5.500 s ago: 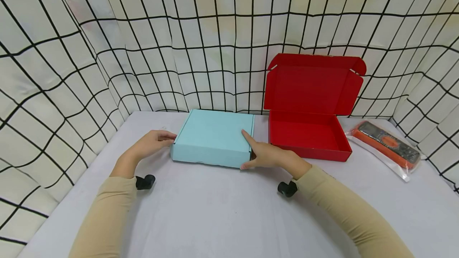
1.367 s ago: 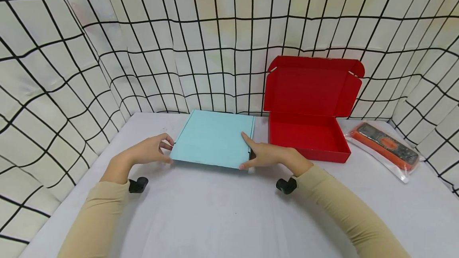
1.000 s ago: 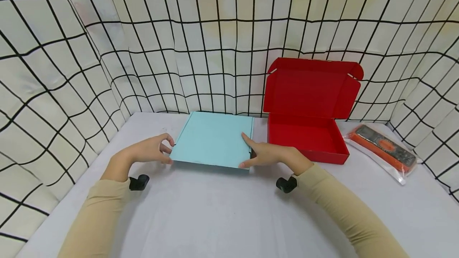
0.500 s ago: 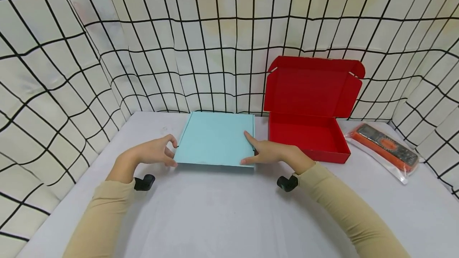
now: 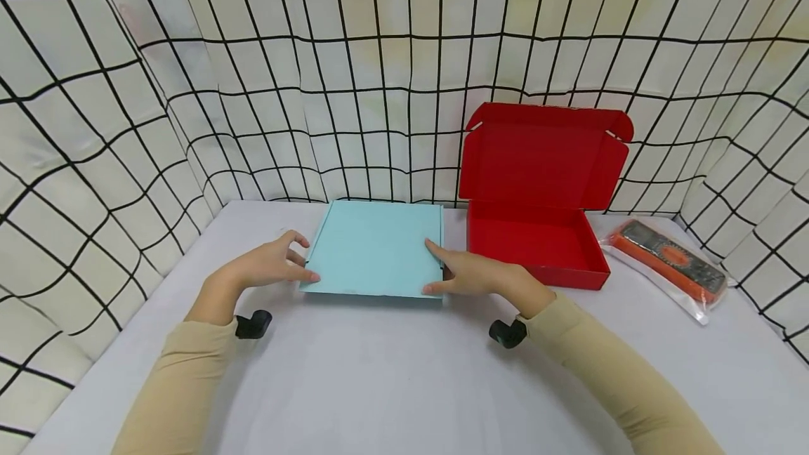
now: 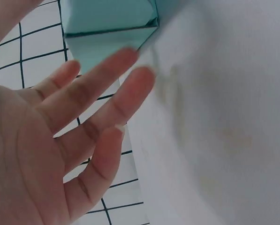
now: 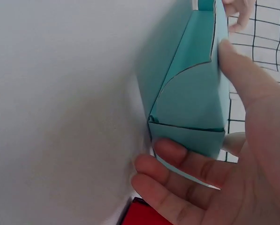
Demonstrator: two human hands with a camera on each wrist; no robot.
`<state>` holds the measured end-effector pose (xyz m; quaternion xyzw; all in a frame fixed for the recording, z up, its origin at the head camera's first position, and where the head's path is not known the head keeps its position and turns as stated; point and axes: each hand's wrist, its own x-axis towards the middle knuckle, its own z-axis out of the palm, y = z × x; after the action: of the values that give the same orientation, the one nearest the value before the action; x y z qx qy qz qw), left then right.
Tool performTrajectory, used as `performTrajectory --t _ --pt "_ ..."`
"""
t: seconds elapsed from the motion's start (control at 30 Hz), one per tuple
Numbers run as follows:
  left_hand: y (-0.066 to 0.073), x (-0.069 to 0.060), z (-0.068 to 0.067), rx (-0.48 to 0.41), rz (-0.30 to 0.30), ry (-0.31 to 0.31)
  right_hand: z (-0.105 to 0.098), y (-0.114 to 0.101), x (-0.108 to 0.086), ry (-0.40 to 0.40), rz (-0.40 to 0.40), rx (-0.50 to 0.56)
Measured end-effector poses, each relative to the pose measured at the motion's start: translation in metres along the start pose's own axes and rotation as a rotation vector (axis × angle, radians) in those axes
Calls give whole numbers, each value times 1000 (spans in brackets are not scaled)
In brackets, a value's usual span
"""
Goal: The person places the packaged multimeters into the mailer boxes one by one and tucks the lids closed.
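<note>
A light blue cardboard box (image 5: 376, 248) lies at the back middle of the table. In the right wrist view, its front (image 7: 196, 51) shows a gap under the lid's edge and a rounded side flap. The right hand (image 5: 470, 272) grips its front right corner: thumb at the lid's front edge, index finger on top, other fingers against the side (image 7: 186, 136). At the front left corner is the left hand (image 5: 268, 263), its thumb over the lid's edge and its fingers loosely spread beside the box. In the left wrist view, those fingers (image 6: 97, 98) hold nothing.
Right of the blue box stands a red cardboard box (image 5: 537, 237) with its lid raised. Further right lies an orange and grey multimeter (image 5: 673, 258) in a clear bag. A white cloth with black grid lines (image 5: 404, 76) hangs behind the white table (image 5: 379, 385).
The blue box's front face, upright and visible at first, no longer shows from above; the lid's front edge stands out instead. The left thumb has shifted onto the front left corner. The right hand stays put.
</note>
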<state>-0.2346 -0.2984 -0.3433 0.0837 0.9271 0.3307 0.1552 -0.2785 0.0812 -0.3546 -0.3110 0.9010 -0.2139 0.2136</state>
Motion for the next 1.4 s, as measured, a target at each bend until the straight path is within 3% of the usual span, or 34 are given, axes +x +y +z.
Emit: performTrajectory --t 0.13,0.27,0.37,0.47,0.63,0.73,0.97,1.23,1.4 --pt "5 5 5 12 33 63 0 -3 -3 74 -11 -100" --pt "7 17 10 46 106 97 0 -6 -3 184 -19 -155" --pt "7 26 15 81 166 88 4 -7 0 241 -42 -127" --pt "5 33 20 117 194 53 10 -7 5 221 -58 -110" --pt "1 41 25 210 195 50 17 -6 10 125 -30 -94" --pt "2 43 25 248 189 68 18 -7 12 110 -3 -96" --pt "12 46 24 306 173 63 15 -18 18 162 18 -194" --pt "25 46 25 354 91 2 19 -17 23 97 41 -220" --pt "26 44 32 374 101 23 25 -19 28 167 37 -347"
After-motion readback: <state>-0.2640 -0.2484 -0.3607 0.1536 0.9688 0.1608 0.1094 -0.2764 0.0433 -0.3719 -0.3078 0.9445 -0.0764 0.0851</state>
